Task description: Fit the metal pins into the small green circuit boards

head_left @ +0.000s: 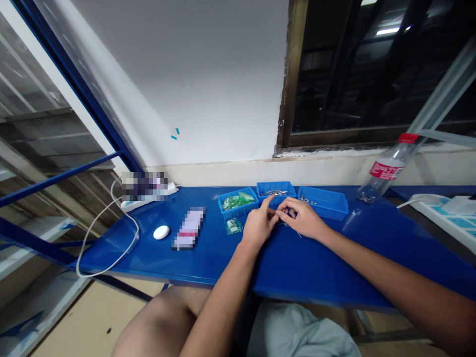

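Observation:
My left hand (258,225) and my right hand (303,217) meet over the blue table, fingertips together. Both are closed in a pinch, though my left index finger sticks out forward; whatever lies between the fingertips is too small to make out. Thin metal pins (299,232) lie on the table beside and under my right hand. Just beyond my hands is a blue bin (275,199) with thin metal pieces. To its left, another blue bin (240,213) holds green-and-clear packets. A third bin (330,210), at right, has a few small metal parts at its left end.
A small clear packet (233,226) lies left of my hands. Further left are a blurred-out phone-like object (189,228), a white oval object (161,232) and a looped white cable (138,233). A red-capped plastic bottle (386,171) leans at right, near a white-and-blue tray (442,210).

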Action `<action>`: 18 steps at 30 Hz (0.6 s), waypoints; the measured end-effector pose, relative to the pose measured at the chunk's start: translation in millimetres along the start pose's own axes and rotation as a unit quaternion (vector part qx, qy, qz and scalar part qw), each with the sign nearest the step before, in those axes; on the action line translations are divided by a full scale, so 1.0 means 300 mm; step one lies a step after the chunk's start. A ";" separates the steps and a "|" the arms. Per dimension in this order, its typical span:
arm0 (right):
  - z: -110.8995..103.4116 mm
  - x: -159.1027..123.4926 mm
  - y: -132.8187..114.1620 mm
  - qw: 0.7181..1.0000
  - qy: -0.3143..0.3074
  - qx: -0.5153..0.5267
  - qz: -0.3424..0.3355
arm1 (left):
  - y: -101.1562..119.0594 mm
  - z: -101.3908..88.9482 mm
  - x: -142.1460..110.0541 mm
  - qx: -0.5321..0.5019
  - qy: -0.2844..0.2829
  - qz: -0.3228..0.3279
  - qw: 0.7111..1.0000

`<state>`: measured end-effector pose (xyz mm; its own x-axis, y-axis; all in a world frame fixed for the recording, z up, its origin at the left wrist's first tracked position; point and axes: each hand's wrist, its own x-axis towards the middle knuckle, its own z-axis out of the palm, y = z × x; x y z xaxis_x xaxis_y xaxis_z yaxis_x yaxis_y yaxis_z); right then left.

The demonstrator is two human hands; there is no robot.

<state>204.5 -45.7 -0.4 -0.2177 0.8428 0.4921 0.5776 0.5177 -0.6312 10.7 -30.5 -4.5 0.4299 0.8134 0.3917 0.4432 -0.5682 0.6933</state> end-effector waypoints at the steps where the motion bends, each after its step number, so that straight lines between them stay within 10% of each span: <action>1: -0.001 0.000 0.003 1.000 -0.002 0.000 0.007 | -0.001 0.001 0.000 0.004 -0.006 0.004 1.000; 18: 0.013 -0.017 0.014 0.998 -0.038 0.051 0.005 | 0.034 -0.012 0.022 -0.201 0.075 -0.017 0.977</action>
<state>205.0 -47.3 -8.0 -0.2740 0.8546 0.4412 0.4978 0.5185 -0.6952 15.3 -30.5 7.3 0.2868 0.8576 0.4270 0.0980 -0.4697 0.8774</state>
